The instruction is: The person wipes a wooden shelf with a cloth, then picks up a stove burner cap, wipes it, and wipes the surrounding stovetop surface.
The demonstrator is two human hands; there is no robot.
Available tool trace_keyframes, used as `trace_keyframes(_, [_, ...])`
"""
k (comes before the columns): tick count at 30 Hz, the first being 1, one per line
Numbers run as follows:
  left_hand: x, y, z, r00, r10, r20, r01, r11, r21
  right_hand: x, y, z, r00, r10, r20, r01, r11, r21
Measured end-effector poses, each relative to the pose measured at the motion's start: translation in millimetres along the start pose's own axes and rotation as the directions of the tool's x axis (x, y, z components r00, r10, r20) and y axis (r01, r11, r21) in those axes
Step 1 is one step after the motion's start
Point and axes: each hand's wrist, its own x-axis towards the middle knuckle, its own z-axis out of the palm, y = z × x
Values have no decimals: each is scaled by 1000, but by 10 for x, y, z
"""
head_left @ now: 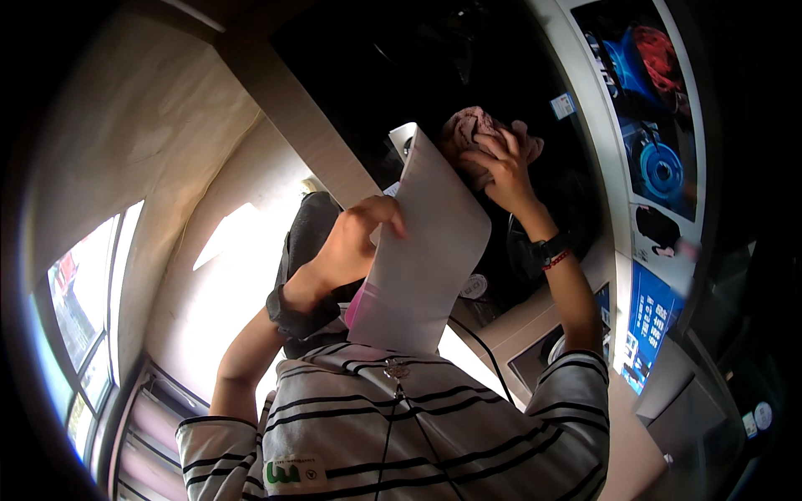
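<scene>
My left hand (355, 238) grips the left edge of a white sheet (430, 242), with the thumb on its face and the other fingers out of sight behind it. The sheet stands tilted in front of my chest and bends along its right side. A pink patch shows at its lower left edge, and a dark round spot near its top corner. Just right of the sheet, my right hand (499, 167) is closed on a bunched pink cloth (472, 125), fingers bent over it. The cloth is against a dark area, and what lies under it cannot be made out.
A dark recess (376, 75) with a pale frame (313, 138) lies ahead. On the right runs a white-edged panel with a colourful picture (652, 108) and a blue printed poster (647, 330). A black cable (489, 355) hangs near my waist. Bright windows (88, 292) are at the left.
</scene>
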Motion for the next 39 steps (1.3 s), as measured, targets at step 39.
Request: trace_keyframes(39, [1177, -321, -370, 952, 132, 276, -59, 964, -259, -1301, -1135, 367, 776, 605, -179, -615, 789, -2])
